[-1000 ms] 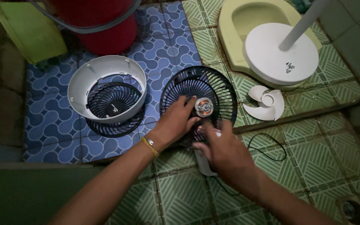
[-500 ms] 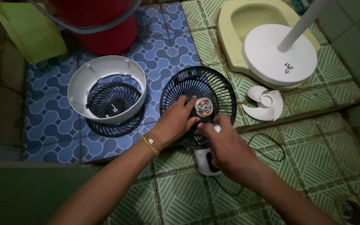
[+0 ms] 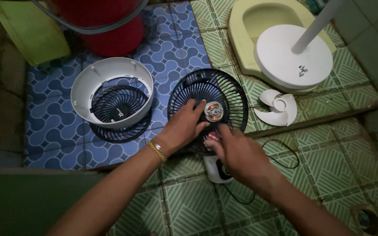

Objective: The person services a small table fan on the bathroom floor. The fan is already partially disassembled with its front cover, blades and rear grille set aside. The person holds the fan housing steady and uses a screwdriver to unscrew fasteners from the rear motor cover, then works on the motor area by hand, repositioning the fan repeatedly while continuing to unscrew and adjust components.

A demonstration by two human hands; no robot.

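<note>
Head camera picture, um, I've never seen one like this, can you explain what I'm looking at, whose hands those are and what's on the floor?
The camera sits on a person's head and looks down at their own bare hands over a tiled floor. The left hand rests on a black fan grille with the motor at its centre; the right hand reaches in just below it. Further left lies a white fan housing with another black grille inside. To the right lie a white fan blade and a round white stand base with its pole.
</note>
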